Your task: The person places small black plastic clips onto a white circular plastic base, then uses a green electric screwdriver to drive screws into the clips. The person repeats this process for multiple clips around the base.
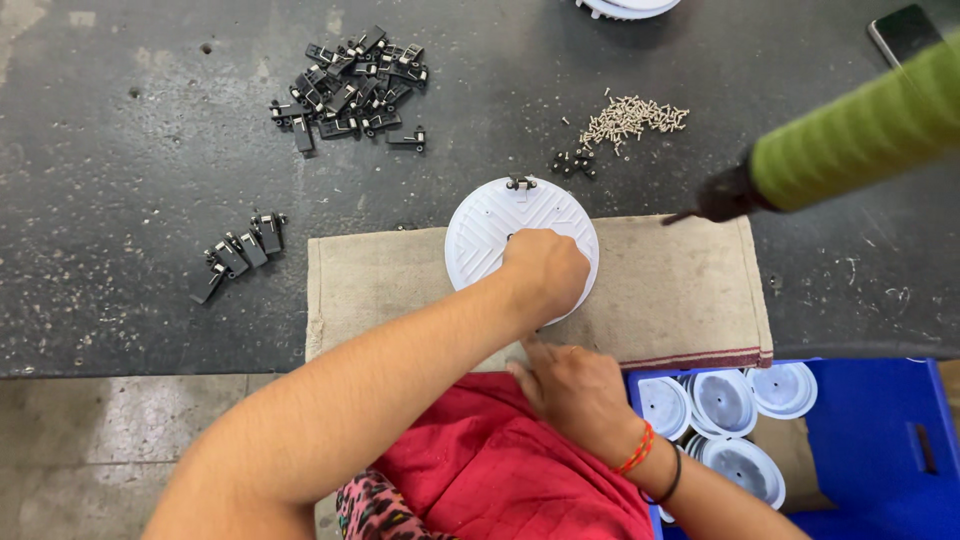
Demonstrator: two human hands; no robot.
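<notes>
A white round plastic cover [490, 225] with ribbed lines lies on a beige cloth mat [680, 290], and a small black clip [519, 183] sits at its far rim. My left hand [545, 270] rests on the cover's right half with fingers curled, pressing it down. My right hand [575, 390], with a red thread and a black band at the wrist, sits at the mat's near edge. One of its fingers points up toward the cover's near rim. Anything in that hand is hidden.
A green-handled power screwdriver [850, 135] hangs in from the right, tip over the mat's far corner. Black clips [350, 85] are piled at the back, with a few more [240, 255] at left. Silver screws [630, 118] lie behind the cover. A blue crate [880, 430] holds several white covers [725, 400].
</notes>
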